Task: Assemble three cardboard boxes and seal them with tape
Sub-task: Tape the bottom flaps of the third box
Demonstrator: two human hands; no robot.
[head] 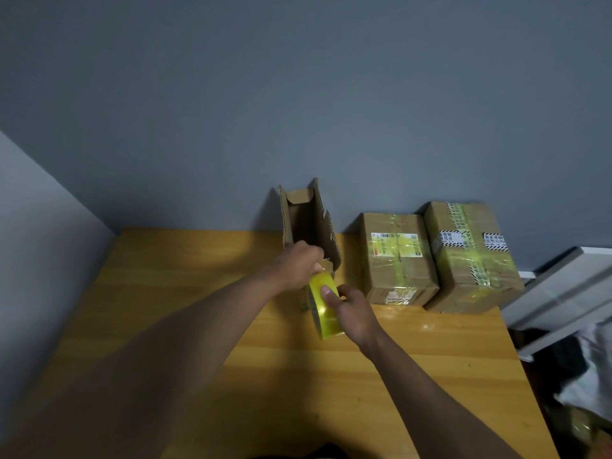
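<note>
Two bare hands meet over the yellow wooden counter (165, 293): the right hand (352, 308) has its fingers (328, 290) curled around a yellow tape roll (324, 306), while the left hand (298, 265) pinches its free end against the open brown cardboard box (306, 223). Two taped brown boxes (440, 256) stand just right.

On the tabletop (231, 376) I see the open box (308, 223) standing against the wall (298, 94), two sealed boxes (397, 260) (470, 256) to its right, the tape roll (323, 306) just before it.
</note>
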